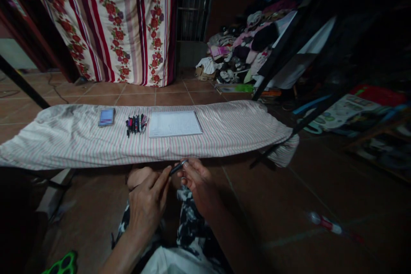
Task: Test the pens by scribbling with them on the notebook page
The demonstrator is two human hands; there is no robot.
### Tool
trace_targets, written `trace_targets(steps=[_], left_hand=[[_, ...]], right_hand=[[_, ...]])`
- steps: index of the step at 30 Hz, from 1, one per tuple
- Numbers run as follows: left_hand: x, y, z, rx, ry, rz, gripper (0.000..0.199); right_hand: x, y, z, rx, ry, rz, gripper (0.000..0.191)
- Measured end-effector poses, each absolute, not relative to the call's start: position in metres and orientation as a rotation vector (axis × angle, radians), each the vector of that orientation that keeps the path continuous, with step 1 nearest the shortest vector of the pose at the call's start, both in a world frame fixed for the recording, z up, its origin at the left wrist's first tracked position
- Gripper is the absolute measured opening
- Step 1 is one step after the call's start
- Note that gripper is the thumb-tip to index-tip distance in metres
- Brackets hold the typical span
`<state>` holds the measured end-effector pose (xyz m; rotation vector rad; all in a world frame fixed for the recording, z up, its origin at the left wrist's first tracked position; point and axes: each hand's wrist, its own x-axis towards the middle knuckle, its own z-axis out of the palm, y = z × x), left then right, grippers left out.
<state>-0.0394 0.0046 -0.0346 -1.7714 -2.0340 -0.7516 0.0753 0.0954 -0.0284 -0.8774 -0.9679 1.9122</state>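
Note:
A dark pen (177, 167) is held between my two hands, just in front of the cloth-covered table's near edge. My left hand (148, 192) grips its lower-left end with the fingers closed. At the other end, the fingertips of my right hand (198, 180) pinch the light-coloured tip. On the striped cloth (237, 124) lies a spiral notebook (175, 123), its page facing up; any marks on it are too faint to read. Left of the notebook is a row of several pens (136, 123). Farther left sits a small device with a lit screen (106, 117).
A floral curtain (128, 25) hangs behind the table. Piled clothes (244, 47) fill the back right. Dark slanted bars (289, 132) rise at the table's right end. On the tiled floor lie a red-and-clear object (326, 223) at right and a green item (64, 262) at lower left.

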Motion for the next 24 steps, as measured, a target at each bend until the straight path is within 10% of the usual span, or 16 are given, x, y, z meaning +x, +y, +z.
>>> trace_targets(steps=[24], left_hand=[[-0.136, 0.227, -0.089, -1.836, -2.332, -0.719, 0.030]], right_hand=[[-0.023, 0.313, -0.087, -0.950, -0.790, 1.967, 0.031]])
